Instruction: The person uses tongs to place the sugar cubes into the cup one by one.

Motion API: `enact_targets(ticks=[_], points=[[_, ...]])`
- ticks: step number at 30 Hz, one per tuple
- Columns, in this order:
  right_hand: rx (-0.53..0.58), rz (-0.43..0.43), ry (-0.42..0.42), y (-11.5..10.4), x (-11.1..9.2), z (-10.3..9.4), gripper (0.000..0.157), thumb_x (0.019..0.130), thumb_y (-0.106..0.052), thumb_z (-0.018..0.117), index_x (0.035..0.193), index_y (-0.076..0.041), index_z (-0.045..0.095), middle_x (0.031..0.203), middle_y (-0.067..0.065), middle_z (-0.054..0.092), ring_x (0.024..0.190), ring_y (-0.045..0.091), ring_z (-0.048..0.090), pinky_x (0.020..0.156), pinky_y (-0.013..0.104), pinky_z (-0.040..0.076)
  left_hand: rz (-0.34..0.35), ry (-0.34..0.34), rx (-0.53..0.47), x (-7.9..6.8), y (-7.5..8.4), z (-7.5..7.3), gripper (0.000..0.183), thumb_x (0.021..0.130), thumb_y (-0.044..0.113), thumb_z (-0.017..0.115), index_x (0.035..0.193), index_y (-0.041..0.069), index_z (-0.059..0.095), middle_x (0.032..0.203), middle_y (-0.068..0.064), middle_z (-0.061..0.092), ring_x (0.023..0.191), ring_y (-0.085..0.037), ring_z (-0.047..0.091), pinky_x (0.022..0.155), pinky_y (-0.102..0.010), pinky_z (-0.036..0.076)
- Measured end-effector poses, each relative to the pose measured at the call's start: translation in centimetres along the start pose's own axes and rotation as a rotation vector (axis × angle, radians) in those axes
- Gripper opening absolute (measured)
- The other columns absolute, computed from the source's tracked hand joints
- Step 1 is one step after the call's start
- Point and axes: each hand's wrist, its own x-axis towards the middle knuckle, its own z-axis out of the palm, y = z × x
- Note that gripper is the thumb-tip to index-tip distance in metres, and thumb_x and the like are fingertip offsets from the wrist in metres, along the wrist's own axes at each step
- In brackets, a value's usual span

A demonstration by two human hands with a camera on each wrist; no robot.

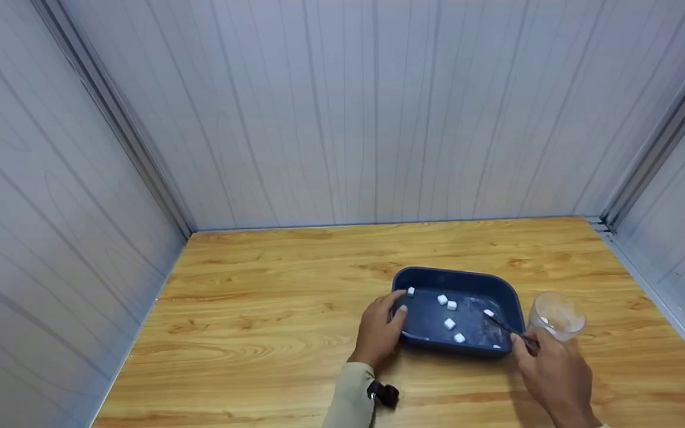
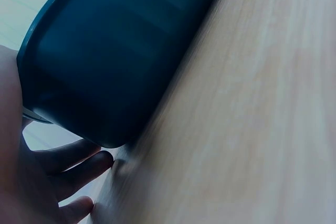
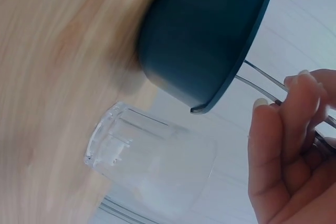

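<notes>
A dark blue tray with several small white cubes in it stands on the wooden table. My left hand grips its left end, thumb over the rim and other fingers along the outer wall. In my right hand, slim metal tongs are pinched between thumb and fingers. Their tips reach over the tray's right rim to a white cube. The right wrist view shows the two arms of the tongs slightly apart behind the tray wall; their tips are hidden there.
A clear glass stands just right of the tray, close to my right hand; a whitish patch shows near its base. The wooden table extends to the left. Pale panel walls enclose the back and both sides.
</notes>
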Motion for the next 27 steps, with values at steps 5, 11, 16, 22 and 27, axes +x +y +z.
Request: enact_targets(ticks=[5,11,16,22,27], points=[[-0.008,0.012,0.005,0.1,0.0,-0.3,0.017,0.076,-0.024,0.073,0.073,-0.011,0.063,0.063,0.007,0.062,0.057,0.036,0.057,0.045,0.051,0.038,-0.005,0.003,-0.001,0.0,0.1,-0.1,0.033,0.092,0.030,0.055,0.125,0.030,0.058,0.119,0.011,0.056,0.114,-0.010,0.048,0.097,-0.035,0.038],[-0.008,0.028,0.022,0.3,-0.3,-0.4,0.016,0.075,-0.023,0.073,0.077,-0.009,0.065,0.066,0.009,0.063,0.058,0.037,0.058,0.044,0.048,0.036,0.002,0.004,-0.005,0.1,0.1,-0.1,0.033,0.092,0.030,0.055,0.125,0.029,0.058,0.118,0.011,0.056,0.114,-0.010,0.049,0.096,-0.035,0.038],[-0.005,0.041,0.030,0.4,-0.6,-0.4,0.015,0.075,-0.022,0.073,0.076,-0.009,0.065,0.067,0.009,0.063,0.062,0.038,0.059,0.047,0.049,0.037,0.004,0.003,-0.004,0.0,-0.1,0.0,0.033,0.092,0.030,0.055,0.125,0.029,0.058,0.118,0.011,0.056,0.113,-0.010,0.049,0.096,-0.035,0.038],[-0.002,0.055,0.027,0.5,-0.7,-0.8,0.014,0.077,-0.022,0.071,0.077,-0.009,0.065,0.069,0.010,0.065,0.062,0.039,0.060,0.048,0.049,0.038,0.008,0.003,-0.008,0.1,-0.2,0.1,0.034,0.092,0.029,0.055,0.126,0.028,0.058,0.117,0.010,0.056,0.113,-0.010,0.049,0.096,-0.035,0.038],[0.007,0.052,0.041,0.5,-0.6,-1.2,0.014,0.077,-0.022,0.071,0.078,-0.009,0.066,0.070,0.010,0.066,0.061,0.039,0.061,0.047,0.049,0.038,0.019,-0.001,-0.001,0.1,-0.3,0.1,0.034,0.092,0.029,0.054,0.126,0.027,0.057,0.117,0.009,0.057,0.112,-0.010,0.049,0.095,-0.035,0.039]])
